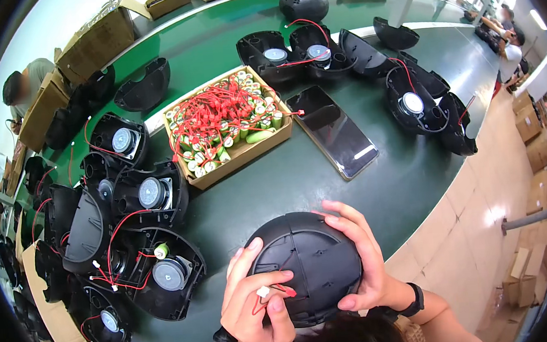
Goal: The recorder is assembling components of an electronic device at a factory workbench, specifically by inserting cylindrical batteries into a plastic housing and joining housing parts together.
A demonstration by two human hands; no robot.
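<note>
Between my two hands sits a rounded black plastic speaker housing (321, 247), with a seam running down its middle. My left hand (249, 311) is closed on its left side, the index finger and thumb curled near a white connector (263, 291) and a red connector (290, 292) on thin red wires. Whether those fingers pinch the wires I cannot tell. Around the right side of the housing wraps my right hand (367, 253), thumb at the lower edge and fingers over the top. The underside of the housing is hidden.
Ahead on the green table stands a cardboard tray (247, 163) of green battery cells with red wires. Right of it lies a black smartphone (334, 131). Open housing halves with speakers (169, 274) crowd the left; more housings (416, 102) line the right. Other people are farther off.
</note>
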